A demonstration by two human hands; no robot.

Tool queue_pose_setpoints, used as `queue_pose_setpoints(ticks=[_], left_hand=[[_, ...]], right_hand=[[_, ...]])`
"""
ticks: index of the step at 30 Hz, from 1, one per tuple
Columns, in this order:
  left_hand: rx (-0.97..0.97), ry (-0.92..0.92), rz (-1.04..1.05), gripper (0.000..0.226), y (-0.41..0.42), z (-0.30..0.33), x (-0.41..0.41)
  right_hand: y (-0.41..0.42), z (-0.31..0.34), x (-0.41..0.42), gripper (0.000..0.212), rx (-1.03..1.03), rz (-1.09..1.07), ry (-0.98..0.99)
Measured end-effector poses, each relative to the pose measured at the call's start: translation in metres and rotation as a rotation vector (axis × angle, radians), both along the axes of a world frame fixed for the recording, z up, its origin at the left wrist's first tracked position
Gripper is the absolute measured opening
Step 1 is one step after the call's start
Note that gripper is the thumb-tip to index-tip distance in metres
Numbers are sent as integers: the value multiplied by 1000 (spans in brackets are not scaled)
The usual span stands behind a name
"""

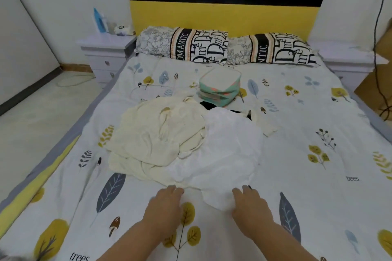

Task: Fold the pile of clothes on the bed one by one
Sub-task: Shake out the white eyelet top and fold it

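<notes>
Leaf-print bed [318, 112] – left hand [164, 203] and right hand [250, 203] palm-down at white garment [224, 150] hem, fingers seemingly relaxed; fingertips partly hidden – black item mostly buried.

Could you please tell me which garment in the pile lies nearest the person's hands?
The white garment: its near hem lies between both hands, unlike the cream garment behind.

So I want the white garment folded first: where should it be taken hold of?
By its near hem, from the person's side. The white garment lies uppermost, its loose edge drooping toward both hands; the right hand already touches it, the left hand beside it.
</notes>
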State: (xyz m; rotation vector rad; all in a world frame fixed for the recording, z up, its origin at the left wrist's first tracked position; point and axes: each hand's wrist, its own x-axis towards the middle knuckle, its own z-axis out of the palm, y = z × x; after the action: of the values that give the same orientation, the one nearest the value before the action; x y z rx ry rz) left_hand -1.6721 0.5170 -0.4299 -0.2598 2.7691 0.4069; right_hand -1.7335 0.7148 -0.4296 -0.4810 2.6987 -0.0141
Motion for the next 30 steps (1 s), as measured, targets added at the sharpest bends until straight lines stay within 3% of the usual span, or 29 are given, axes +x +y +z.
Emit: queue_pose_setpoints(ticks=[6,8,9,11,14,17,22,25,26,28,30], left_hand=[[-138,118,-25,71,24,-78,-61],[-197,150,-14,74,25,-99,-74],[-227,139,-28,72,24,-108,-78],[-271,54,-109,62,19,-122,-83],[-226,82,-176,37,18,-126,-84],[-122,192,-266,23,31,-117,-66],[163,-61,-264,22,38,-87,-4],[322,-186,-233,24,26,-51,17],[378,-207,-196,24,22,-34,19],[311,-185,-173,35,15,2,21],[110,-125,-188,51,11,44,23]], right_hand=[[-5,-77,-30,91,-20,-37,12],[-7,-94,-36,96,-8,-11,2],[-7,-102,-39,90,-2,-9,-25],[-6,-111,-40,60,-35,-29,-100],[-2,-116,-31,19,-118,18,-29],[8,-106,-5,32,-124,15,-85],[27,-71,34,30,-161,-30,-239],[38,-34,50,2,-185,-99,-338],[40,-18,54,6,-213,-124,-337],[46,13,57,7,-248,-146,-296],[53,49,59,4,-267,-165,-268]])
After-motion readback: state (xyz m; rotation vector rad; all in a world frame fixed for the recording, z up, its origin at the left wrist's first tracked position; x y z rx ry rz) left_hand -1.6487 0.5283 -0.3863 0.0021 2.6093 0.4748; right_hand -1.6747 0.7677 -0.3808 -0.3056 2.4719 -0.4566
